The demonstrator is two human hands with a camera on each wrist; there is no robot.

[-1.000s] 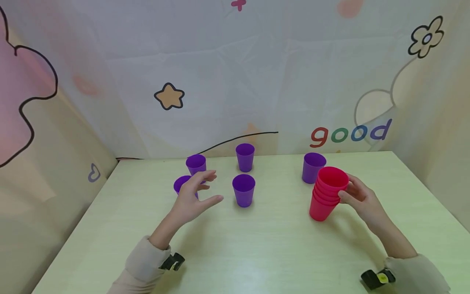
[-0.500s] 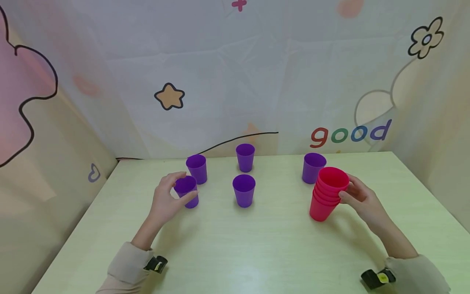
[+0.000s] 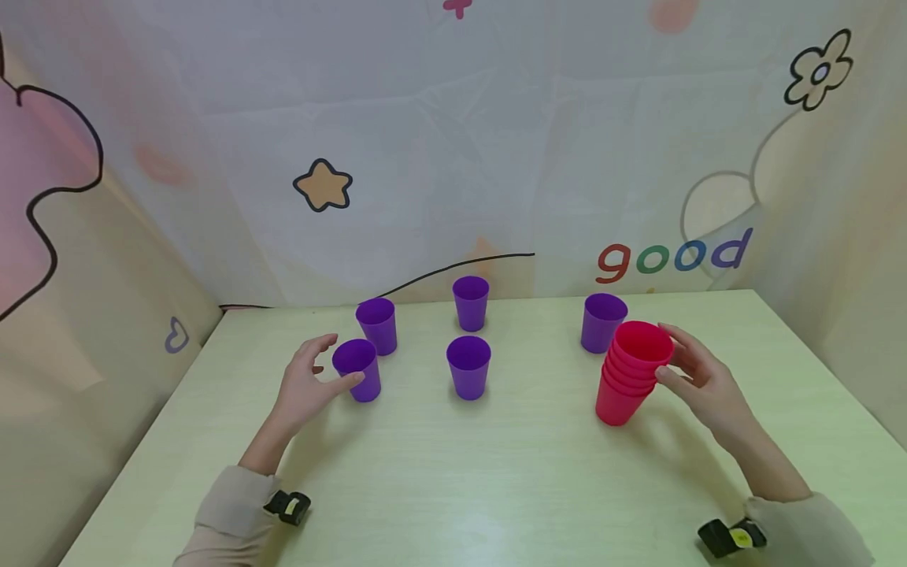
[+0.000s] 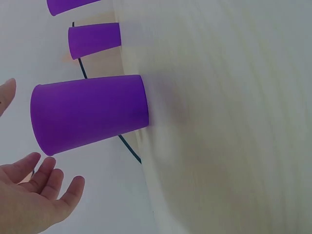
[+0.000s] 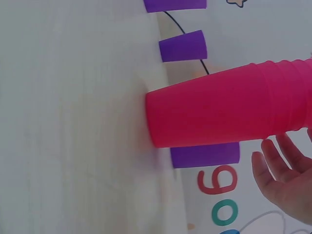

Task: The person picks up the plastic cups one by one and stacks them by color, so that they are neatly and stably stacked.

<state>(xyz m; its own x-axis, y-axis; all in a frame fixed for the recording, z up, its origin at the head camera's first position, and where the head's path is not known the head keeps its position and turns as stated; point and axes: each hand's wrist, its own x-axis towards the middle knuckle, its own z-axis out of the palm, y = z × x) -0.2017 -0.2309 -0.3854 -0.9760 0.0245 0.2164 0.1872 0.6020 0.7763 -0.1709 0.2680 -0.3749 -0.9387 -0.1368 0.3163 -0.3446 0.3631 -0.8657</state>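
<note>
At the left, my left hand [image 3: 303, 391] has just moved a little more toward the left edge of the bench [image 3: 453, 480]; its thumb and fingers are apart and hold nothing. The front-left purple cup [image 3: 369, 386] stands upright just beside it, in the same place as half a second ago, so I judge that this cup needs no support from me. Behind it, nearer to the far edge, stands the back-left purple cup [image 3: 378, 327]. In the middle I see the front-middle purple cup [image 3: 468, 370] and, close to the far edge, the back-middle purple cup [image 3: 471, 305]. More to the right, the right purple cup [image 3: 600, 324] is partly hidden by the red stack [image 3: 631, 378], which stands upright toward the right edge. My right hand [image 3: 711, 392] is at its right side; the fingers look now a little looser, also apart, but whether some of them touch the stack I cannot tell
</note>
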